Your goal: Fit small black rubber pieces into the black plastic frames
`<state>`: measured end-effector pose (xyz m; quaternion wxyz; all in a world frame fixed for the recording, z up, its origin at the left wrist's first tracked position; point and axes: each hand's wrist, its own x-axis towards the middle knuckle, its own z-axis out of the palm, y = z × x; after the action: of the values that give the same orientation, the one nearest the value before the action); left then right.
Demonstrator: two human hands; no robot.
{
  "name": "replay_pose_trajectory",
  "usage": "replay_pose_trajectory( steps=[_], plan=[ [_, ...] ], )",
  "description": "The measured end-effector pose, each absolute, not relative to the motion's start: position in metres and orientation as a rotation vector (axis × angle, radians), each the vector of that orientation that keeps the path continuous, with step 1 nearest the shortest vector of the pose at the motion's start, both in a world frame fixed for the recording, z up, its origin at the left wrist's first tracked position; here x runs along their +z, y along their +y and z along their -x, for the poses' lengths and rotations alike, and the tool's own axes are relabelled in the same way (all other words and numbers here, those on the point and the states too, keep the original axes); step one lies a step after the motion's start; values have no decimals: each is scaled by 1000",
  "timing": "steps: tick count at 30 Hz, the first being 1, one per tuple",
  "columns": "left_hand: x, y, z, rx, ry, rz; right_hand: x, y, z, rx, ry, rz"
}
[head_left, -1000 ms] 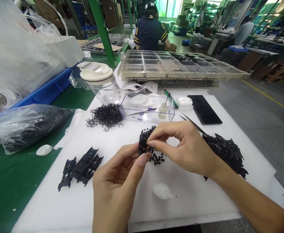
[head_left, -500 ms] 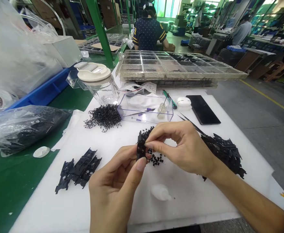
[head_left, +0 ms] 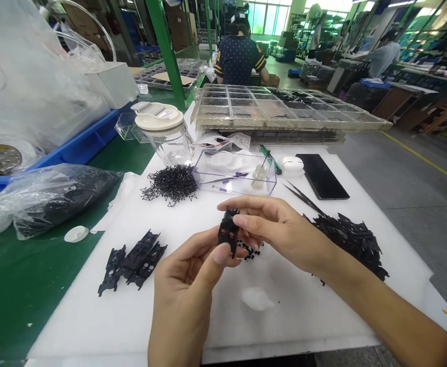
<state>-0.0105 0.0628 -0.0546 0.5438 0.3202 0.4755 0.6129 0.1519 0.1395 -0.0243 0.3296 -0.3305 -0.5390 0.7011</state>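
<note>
Between thumb and fingers, my left hand [head_left: 196, 270] grips a small black plastic bracket [head_left: 228, 232] with cut-out holes, tilted upright. My right hand [head_left: 277, 224] pinches the upper right edge of the same bracket with thumb and fingers. Behind and under my hands lie tiny black parts [head_left: 251, 251], partly hidden. Several similar flat black brackets [head_left: 139, 260] lie left of my hands, and a larger heap of them [head_left: 353, 239] is at the right, partly behind my right forearm. A pile of thin bent black clips [head_left: 172, 182] sits farther back.
A clear plastic box [head_left: 234, 173] with a small glass bottle [head_left: 259, 176] stands behind my hands. Tweezers [head_left: 303, 198], a black phone [head_left: 322, 176] and a white case [head_left: 292, 164] lie to the right. Beyond are a lidded jug [head_left: 164, 130] and a compartment tray [head_left: 284, 124].
The bracket has turned so its holed face shows more toward me. My right hand's fingers have shifted along it, with the index finger now stretched over its top. The view has moved slightly.
</note>
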Motion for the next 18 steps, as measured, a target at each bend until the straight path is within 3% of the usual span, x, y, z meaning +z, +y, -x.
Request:
replay_pose_trajectory(
  steps=[7,18],
  plan=[
    [-42,68,3,1492,1101,-727,-29,143,-148,2139,-1114,700],
    [-34,69,-4,1524,1069,-617,-34,141,-143,2200,-979,659]
  ],
)
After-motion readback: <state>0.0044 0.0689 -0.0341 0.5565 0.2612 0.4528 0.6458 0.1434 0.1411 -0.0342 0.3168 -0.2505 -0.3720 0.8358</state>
